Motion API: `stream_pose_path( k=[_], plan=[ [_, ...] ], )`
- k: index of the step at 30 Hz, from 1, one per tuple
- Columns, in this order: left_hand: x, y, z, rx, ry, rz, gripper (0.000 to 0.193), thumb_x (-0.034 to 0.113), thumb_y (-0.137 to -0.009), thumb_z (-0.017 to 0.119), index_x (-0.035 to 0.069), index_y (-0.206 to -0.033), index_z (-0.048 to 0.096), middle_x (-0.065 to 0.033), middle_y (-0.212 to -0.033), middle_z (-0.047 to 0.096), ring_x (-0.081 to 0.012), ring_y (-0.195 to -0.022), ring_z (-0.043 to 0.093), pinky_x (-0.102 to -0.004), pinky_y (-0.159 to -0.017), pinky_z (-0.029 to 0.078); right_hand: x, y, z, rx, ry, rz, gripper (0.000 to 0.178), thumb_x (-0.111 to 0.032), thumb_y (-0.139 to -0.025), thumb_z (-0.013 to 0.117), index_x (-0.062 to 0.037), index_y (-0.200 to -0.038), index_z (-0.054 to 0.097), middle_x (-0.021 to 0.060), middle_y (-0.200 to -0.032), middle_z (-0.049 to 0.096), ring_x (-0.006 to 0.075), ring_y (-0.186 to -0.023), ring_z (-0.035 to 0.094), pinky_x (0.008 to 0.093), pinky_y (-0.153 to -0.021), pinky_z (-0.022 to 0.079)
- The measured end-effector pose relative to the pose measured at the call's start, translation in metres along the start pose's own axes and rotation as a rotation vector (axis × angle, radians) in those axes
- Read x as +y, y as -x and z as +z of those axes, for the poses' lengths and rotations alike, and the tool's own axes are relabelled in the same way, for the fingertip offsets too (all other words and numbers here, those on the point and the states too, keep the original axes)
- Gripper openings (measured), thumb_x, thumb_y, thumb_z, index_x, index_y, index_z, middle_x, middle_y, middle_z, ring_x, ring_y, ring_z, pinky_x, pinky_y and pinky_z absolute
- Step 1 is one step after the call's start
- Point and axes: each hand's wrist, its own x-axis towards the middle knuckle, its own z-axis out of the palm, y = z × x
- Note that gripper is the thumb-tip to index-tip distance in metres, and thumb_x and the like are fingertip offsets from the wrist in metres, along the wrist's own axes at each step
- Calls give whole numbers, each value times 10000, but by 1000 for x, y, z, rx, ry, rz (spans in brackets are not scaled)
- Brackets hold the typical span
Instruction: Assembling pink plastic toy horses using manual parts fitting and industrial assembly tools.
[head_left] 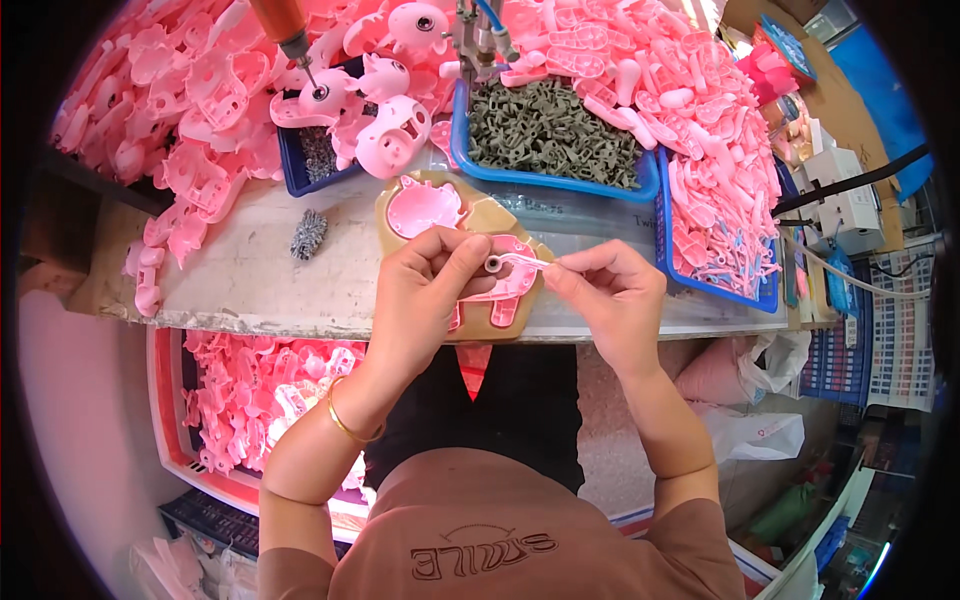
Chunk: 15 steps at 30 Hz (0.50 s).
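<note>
My left hand (435, 280) pinches a small round grey piece (492, 264) with a dark centre between thumb and fingertips. My right hand (610, 295) is closed on the far end of a thin, curved pale pink strip (524, 260). The strip reaches across to the round piece; whether the two are joined I cannot tell. Both hands hover over a tan fixture (398, 200) at the bench edge. In it lie a rounded pink plastic shell (425, 208) and a longer pink shell part (507, 305), partly hidden by my left hand.
Beyond the fixture stands a blue tray (560, 184) of dark grey-green pieces. A blue basket (728, 288) holds pink parts at right. Pink shells (215, 90) are heaped at left, near a hanging orange screwdriver (280, 22). A screw pile (309, 235) lies on the bench.
</note>
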Motion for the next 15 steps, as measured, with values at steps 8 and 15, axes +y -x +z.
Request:
stream_pose_path(
  k=[8,15],
  plan=[
    [1,3,-6,-36,66,-23,203,151,-985,581,-49,-991,613,-92,-936,664,-160,-879,689,-252,-784,582,7,4,-1,-31,37,-75,105,34,-823,731,27,-905,666,61,-867,686,100,-759,644,224,-698,520],
    [15,5,-18,-104,-161,-98,227,180,-981,592,-42,-990,636,-68,-892,672,-106,-831,668,-230,-749,568,-6,-9,10,-315,347,-238,213,-48,-807,738,-36,-1015,696,59,-827,671,107,-668,634,230,-620,496]
  ],
)
